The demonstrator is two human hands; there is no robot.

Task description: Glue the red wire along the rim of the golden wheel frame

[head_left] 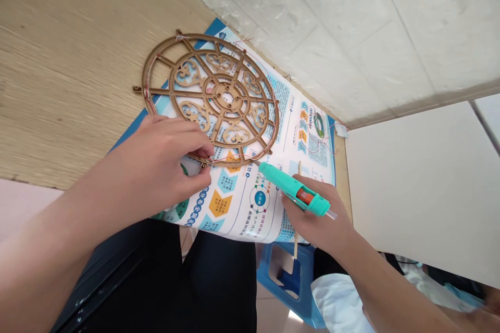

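A round brown openwork frame lies on a printed sheet, with thin red and white wires along its rim. My left hand is closed at the frame's near edge, thumb and fingertips pinched where a thin wire runs; what exactly they grip is too small to make out. My right hand is wrapped round a turquoise glue gun with a clear stick out of its rear end. The gun's nozzle points left and meets the near right part of the frame's rim. A thin wooden stick shows beneath my right hand.
The wooden table extends left. A wrapped wall rises behind, and a white panel stands right. Loose wires lie on the sheet's right part. Below are a blue stool and, at the lower right, part of another person's arm.
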